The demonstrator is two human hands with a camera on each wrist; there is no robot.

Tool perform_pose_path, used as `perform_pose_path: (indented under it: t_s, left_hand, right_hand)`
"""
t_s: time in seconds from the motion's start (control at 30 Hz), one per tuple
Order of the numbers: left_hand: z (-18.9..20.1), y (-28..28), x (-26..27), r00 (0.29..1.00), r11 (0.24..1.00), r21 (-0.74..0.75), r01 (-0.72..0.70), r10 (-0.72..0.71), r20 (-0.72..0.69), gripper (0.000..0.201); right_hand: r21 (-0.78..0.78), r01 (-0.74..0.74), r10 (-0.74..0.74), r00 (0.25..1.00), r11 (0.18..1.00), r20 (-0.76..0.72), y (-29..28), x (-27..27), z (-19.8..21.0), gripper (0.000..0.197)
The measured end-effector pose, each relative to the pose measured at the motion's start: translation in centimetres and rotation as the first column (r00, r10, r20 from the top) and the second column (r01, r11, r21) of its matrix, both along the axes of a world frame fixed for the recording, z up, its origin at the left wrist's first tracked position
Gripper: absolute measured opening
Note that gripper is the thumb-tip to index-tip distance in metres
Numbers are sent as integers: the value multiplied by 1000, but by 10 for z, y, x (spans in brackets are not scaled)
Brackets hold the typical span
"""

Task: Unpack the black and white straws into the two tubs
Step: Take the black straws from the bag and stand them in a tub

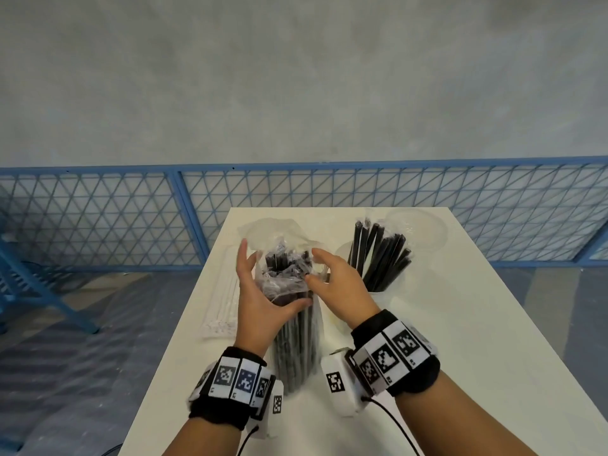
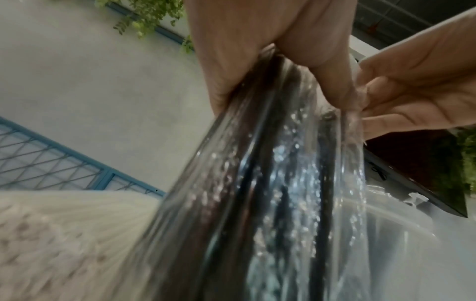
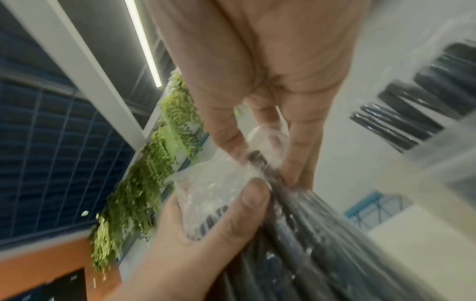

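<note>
Standing upright on the white worktop point(image 1: 460, 324), the clear packet of black straws point(image 1: 296, 343) was gripped by the left hand point(image 1: 260, 304), the right hand point(image 1: 339, 284) pinching its open top, beside the tub point(image 1: 385, 291) holding black straws, white straws point(image 1: 222, 311) lying left.

The black straws point(image 1: 297, 337) are wrapped in clear, glossy, crinkled plastic film point(image 1: 283, 284). A smooth, matt white desk point(image 1: 460, 340) is seen beneath. The tub point(image 1: 383, 291) looks like translucent plastic. The wall point(image 1: 296, 77) appears rough and matt.

Black wristbands point(image 1: 227, 406) carrying square black-and-white markers, white camera boxes point(image 1: 339, 386), thin cables.
</note>
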State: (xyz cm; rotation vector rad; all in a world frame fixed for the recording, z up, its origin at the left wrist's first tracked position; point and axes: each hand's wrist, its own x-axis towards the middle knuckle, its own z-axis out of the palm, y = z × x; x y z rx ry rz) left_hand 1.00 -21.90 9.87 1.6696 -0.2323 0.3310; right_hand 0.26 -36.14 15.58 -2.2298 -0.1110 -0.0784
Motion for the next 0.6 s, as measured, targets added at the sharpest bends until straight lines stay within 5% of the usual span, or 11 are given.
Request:
perform_pose_path:
  t_s: [0.1,0.27,0.33,0.47,0.6]
  left_hand:
    - [-11,3,1,995,999,-34,26,-29,-91,130]
    - [-20,6,9,980,998,36,42,-35,-194,84]
    - [-19,4,8,979,997,61,38,-25,-201,80]
    - [-19,2,5,976,998,54,44,-31,-213,78]
    - [-16,1,4,981,999,9,47,-44,-189,78]
  right_hand:
    - [183,29,-24,999,983,-31,1,-4,-7,53]
    - [431,40,10,993,901,-114,0,-5,-19,67]
    - [364,13,27,994,931,-105,-3,-2,-21,66]
    - [-47,6,-9,997,999,-78,-8,2,-26,67]
    - [-80,156,-118,927,984,356,4,-7,-21,48]
